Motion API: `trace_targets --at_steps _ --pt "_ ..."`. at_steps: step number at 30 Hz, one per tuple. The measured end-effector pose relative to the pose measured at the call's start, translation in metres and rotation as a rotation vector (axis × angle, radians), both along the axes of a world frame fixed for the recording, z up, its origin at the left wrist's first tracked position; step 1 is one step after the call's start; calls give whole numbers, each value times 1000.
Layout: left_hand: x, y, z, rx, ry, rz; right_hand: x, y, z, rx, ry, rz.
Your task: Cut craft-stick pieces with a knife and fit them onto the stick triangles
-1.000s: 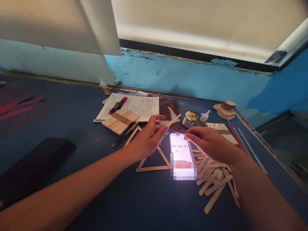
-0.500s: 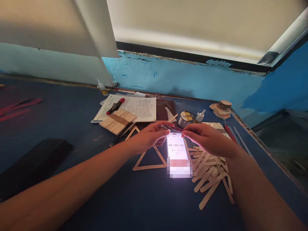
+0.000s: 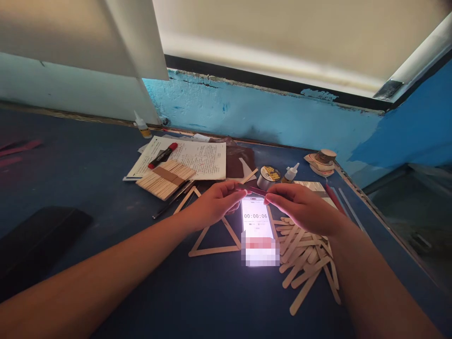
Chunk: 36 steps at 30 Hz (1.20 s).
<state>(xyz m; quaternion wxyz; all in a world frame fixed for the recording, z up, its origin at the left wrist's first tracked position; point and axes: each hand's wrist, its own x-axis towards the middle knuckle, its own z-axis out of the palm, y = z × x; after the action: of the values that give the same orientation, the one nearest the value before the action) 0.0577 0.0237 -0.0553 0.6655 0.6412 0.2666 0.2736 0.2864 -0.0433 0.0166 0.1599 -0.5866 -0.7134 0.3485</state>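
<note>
Right now my left hand [image 3: 214,203] and right hand [image 3: 305,205] each pinch the dark red strip [image 3: 258,190] over the phone's [image 3: 254,225] far end, so it's steadied from both sides.

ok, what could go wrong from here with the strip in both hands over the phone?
The thin strip, pinched between left hand and right hand, might slip onto the lit phone. The right forearm could scatter the loose sticks beside it. The left could nudge the stick triangle.
</note>
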Motion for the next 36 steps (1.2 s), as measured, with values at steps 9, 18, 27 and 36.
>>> trace_targets --at_steps 9,18,27,36 --pt "4 1 -2 125 84 112 -5 0 -3 -44 77 -95" --pt "4 -3 0 299 170 190 -5 -1 -4 -71 144 -174" --pt "5 -11 -1 473 293 166 -7 3 -9 -90 141 -178" --pt "6 -10 0 584 367 211 -10 -1 -9 -145 166 -207"
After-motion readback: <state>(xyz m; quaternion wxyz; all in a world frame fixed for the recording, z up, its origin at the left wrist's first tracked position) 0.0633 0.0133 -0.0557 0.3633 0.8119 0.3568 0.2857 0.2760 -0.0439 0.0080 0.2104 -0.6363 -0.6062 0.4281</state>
